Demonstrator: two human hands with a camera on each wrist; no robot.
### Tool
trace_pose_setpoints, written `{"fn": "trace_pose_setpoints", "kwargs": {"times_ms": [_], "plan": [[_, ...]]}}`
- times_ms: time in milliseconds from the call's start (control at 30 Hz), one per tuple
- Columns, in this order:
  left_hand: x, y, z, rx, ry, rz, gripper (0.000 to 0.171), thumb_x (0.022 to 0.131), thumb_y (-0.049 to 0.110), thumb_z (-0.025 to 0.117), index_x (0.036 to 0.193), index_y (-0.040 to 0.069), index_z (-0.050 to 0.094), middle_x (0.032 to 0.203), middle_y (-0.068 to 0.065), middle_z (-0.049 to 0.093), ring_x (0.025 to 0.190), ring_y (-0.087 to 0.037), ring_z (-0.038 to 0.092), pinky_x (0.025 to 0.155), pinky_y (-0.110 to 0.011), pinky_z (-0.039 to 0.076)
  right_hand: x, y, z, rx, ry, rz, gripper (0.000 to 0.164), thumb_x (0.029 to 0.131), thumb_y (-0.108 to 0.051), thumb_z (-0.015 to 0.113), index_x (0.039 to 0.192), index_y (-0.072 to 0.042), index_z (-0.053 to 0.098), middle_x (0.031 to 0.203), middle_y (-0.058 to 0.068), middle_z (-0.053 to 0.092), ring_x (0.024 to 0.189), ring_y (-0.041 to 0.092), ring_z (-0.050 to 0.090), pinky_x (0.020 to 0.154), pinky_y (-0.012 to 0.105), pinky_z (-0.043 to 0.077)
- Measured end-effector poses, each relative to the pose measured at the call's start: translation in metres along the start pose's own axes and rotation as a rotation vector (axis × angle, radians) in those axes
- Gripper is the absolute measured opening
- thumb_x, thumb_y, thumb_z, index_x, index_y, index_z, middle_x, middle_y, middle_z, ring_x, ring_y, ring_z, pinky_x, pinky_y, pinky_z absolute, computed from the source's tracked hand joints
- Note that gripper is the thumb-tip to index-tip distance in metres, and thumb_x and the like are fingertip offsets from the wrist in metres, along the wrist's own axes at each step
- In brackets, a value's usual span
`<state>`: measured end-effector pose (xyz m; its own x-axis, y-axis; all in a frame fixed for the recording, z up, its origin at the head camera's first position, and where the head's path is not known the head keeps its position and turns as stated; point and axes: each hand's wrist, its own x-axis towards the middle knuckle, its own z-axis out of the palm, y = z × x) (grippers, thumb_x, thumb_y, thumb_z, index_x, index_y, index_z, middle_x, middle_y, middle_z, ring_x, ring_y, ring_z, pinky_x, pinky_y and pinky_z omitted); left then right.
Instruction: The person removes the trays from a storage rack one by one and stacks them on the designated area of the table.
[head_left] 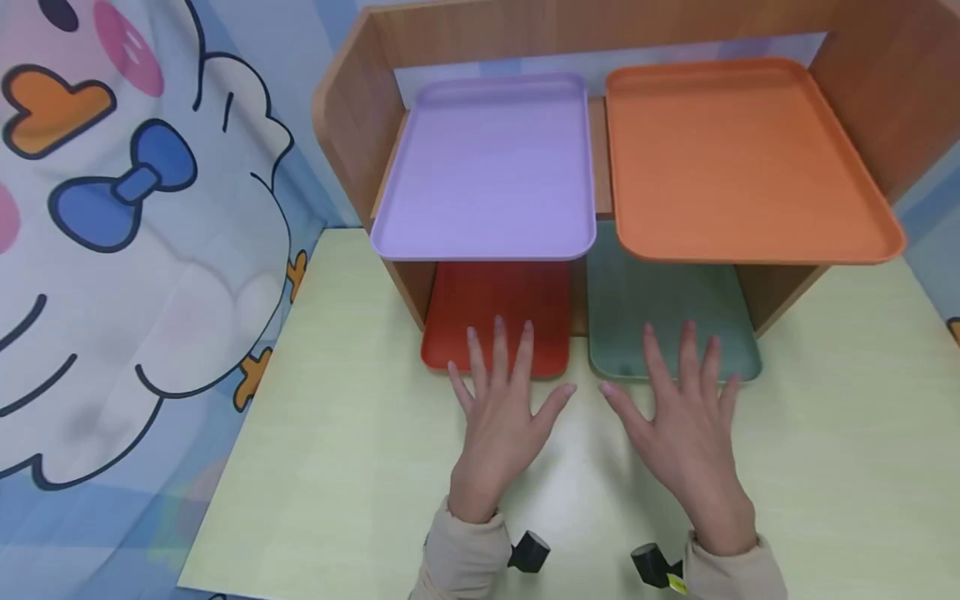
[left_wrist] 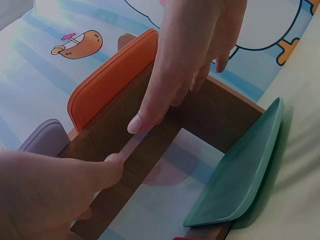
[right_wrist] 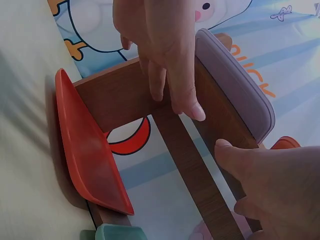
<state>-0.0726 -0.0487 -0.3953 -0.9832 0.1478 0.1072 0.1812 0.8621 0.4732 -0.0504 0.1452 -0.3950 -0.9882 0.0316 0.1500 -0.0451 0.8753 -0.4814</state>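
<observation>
Both hands hold nothing, their fingers straight and spread in front of a two-level wooden shelf. My left hand overlaps the front of a red tray in the head view. My right hand overlaps the front edge of a green tray. Both of these trays lie on the lower level, their front edges jutting out. On the upper level sit a purple tray at left and a larger orange tray at right. The wrist views show the green tray and red tray from the side.
The shelf stands on a pale yellow-green table. A curtain with a cartoon duck hangs along the left side and behind the shelf. Small black wrist devices stick out beside the beige sleeves.
</observation>
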Motion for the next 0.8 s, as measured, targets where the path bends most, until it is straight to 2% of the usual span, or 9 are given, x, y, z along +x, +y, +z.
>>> {"fn": "trace_pose_setpoints", "kwargs": {"times_ms": [100, 200, 333, 500, 600, 733, 800], "plan": [[0.003, -0.003, 0.0, -0.087, 0.085, 0.022, 0.075, 0.091, 0.052, 0.056, 0.151, 0.019, 0.026, 0.159, -0.01, 0.019, 0.147, -0.035, 0.003, 0.112, -0.066, 0.005, 0.003, -0.001, -0.001, 0.025, 0.037, -0.027, 0.085, 0.089, -0.058, 0.055, 0.153, -0.018, 0.019, 0.159, 0.023, 0.002, 0.144, 0.048, -0.003, 0.105, 0.076, 0.004], [0.005, -0.007, -0.001, -0.183, 0.186, 0.046, 0.066, 0.09, 0.041, 0.062, 0.145, 0.012, 0.039, 0.149, -0.011, 0.038, 0.141, -0.032, 0.026, 0.112, -0.057, 0.023, 0.005, 0.0, -0.001, 0.068, 0.083, -0.054, 0.086, 0.087, -0.052, 0.062, 0.153, -0.016, 0.022, 0.158, 0.024, 0.01, 0.143, 0.05, 0.006, 0.106, 0.074, 0.011], [0.01, -0.017, -0.003, -0.345, 0.308, 0.032, 0.047, 0.092, 0.028, 0.063, 0.132, 0.006, 0.051, 0.13, -0.01, 0.055, 0.12, -0.026, 0.051, 0.099, -0.046, 0.046, 0.006, 0.003, -0.001, 0.17, 0.159, -0.085, 0.083, 0.086, -0.039, 0.069, 0.152, -0.015, 0.026, 0.156, 0.023, 0.02, 0.141, 0.048, 0.017, 0.106, 0.071, 0.021], [0.017, -0.036, -0.009, -0.597, 0.408, -0.03, 0.032, 0.093, 0.018, 0.061, 0.121, 0.004, 0.056, 0.118, -0.009, 0.062, 0.106, -0.021, 0.059, 0.086, -0.042, 0.053, 0.007, 0.002, -0.003, 0.328, 0.211, -0.068, 0.077, 0.089, -0.031, 0.068, 0.152, -0.017, 0.025, 0.155, 0.017, 0.027, 0.142, 0.039, 0.025, 0.106, 0.065, 0.028], [0.02, -0.042, -0.02, -0.73, 0.442, -0.08, 0.028, 0.093, 0.012, 0.06, 0.118, 0.0, 0.056, 0.116, -0.012, 0.063, 0.105, -0.022, 0.061, 0.087, -0.041, 0.053, 0.008, 0.001, -0.006, 0.421, 0.222, -0.034, 0.074, 0.09, -0.026, 0.066, 0.151, -0.014, 0.025, 0.154, 0.014, 0.03, 0.141, 0.034, 0.028, 0.109, 0.059, 0.029], [0.02, -0.041, -0.038, -0.832, 0.459, -0.13, 0.029, 0.093, 0.004, 0.058, 0.119, -0.008, 0.054, 0.116, -0.021, 0.06, 0.106, -0.028, 0.06, 0.092, -0.042, 0.052, 0.008, 0.001, -0.008, 0.507, 0.249, 0.005, 0.07, 0.091, -0.021, 0.065, 0.15, -0.011, 0.028, 0.152, 0.011, 0.035, 0.14, 0.027, 0.033, 0.112, 0.045, 0.032], [0.021, -0.042, -0.043, -0.853, 0.463, -0.139, 0.03, 0.092, 0.003, 0.057, 0.119, -0.01, 0.052, 0.117, -0.024, 0.059, 0.107, -0.03, 0.059, 0.094, -0.041, 0.051, 0.008, 0.002, -0.008, 0.53, 0.27, 0.011, 0.068, 0.091, -0.019, 0.065, 0.149, -0.011, 0.03, 0.151, 0.01, 0.038, 0.138, 0.025, 0.037, 0.113, 0.03, 0.033]]}}
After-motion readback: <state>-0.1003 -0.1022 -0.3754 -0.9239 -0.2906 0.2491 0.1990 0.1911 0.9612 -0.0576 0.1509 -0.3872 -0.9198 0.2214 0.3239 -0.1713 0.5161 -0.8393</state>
